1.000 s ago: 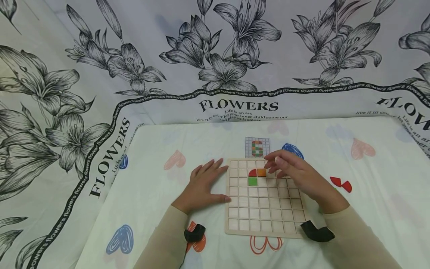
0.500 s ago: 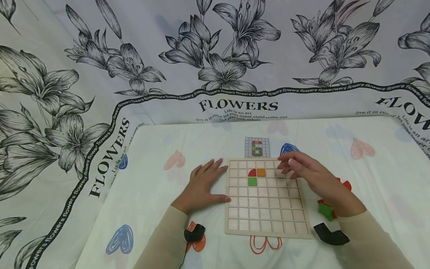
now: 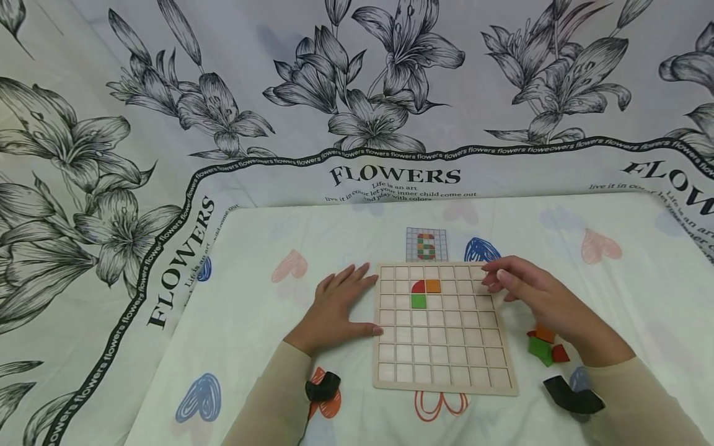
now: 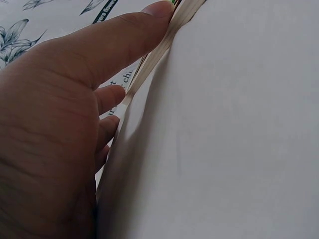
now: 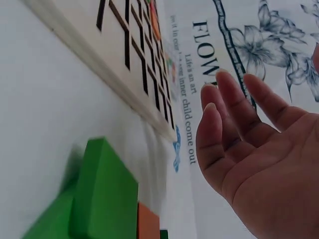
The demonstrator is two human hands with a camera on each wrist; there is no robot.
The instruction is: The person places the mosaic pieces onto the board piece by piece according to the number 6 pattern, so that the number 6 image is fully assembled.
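A square wooden grid board (image 3: 446, 334) lies on the cloth. Three pieces sit in its upper cells: a red quarter-round piece (image 3: 419, 287), an orange square (image 3: 432, 285) and, below the red one, a green square (image 3: 418, 301). My left hand (image 3: 337, 308) rests at the board's left side, fingers spread, thumb and fingertips touching the edge. Over the board's upper right corner hovers my right hand (image 3: 530, 291), its fingers loosely bent and holding nothing; the right wrist view shows the palm (image 5: 274, 169) bare.
Right of the board lies a small pile of loose pieces, with a green block (image 3: 540, 350), an orange block (image 3: 545, 334) and a red piece (image 3: 560, 354). A pattern card (image 3: 426, 244) with a coloured figure lies behind the board. Flower-printed cloth (image 3: 368, 118) hangs at the back.
My right hand has drawn back rightward from over the board, uncovering the loose pile and now covering the two red pieces farther right. The left hand and the board's pieces stay put.
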